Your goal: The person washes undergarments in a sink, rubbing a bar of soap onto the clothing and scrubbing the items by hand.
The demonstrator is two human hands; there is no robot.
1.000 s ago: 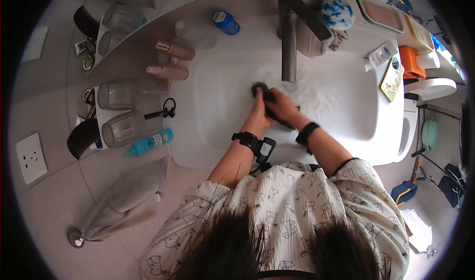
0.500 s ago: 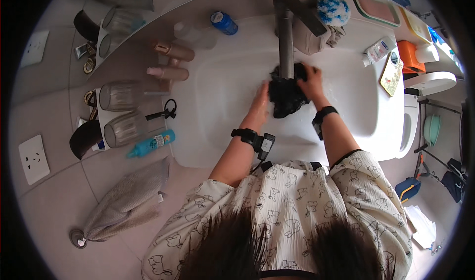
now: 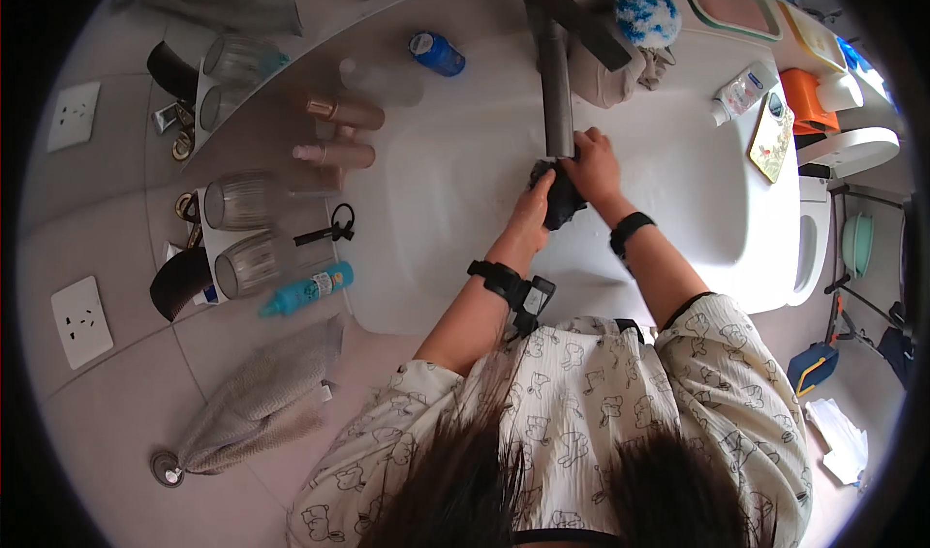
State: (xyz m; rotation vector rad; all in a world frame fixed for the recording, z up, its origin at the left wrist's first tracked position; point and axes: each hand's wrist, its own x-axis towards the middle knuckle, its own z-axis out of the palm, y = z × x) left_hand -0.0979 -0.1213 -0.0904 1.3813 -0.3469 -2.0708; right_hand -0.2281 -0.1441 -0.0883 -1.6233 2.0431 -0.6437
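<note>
A dark grey faucet (image 3: 556, 93) reaches over the white sink (image 3: 426, 248). Just below its spout, a wet, bunched black cloth (image 3: 563, 201) hangs between my hands; its exact kind is not plain. My left hand (image 3: 530, 217) grips the cloth from the left, thumb pointing up along it. On the other side, my right hand (image 3: 595, 172) closes round its upper right part, close to the spout. Both hands hide parts of the cloth. Black straps are on both wrists, the left one carrying a small box.
At the back rim stand a blue canister (image 3: 437, 54) and a blue-and-white pom-pom scrubber (image 3: 647, 13). A white bottle (image 3: 744, 93) and a patterned phone (image 3: 772, 139) lie on the right rim. Pump bottles (image 3: 334, 155), glasses (image 3: 242, 202) and a blue bottle (image 3: 308, 289) line the left.
The black cloth, spread wider before, is now squeezed into a narrower bunch. My left hand has moved right onto it, and my right hand has come slightly lower and closer to the left.
</note>
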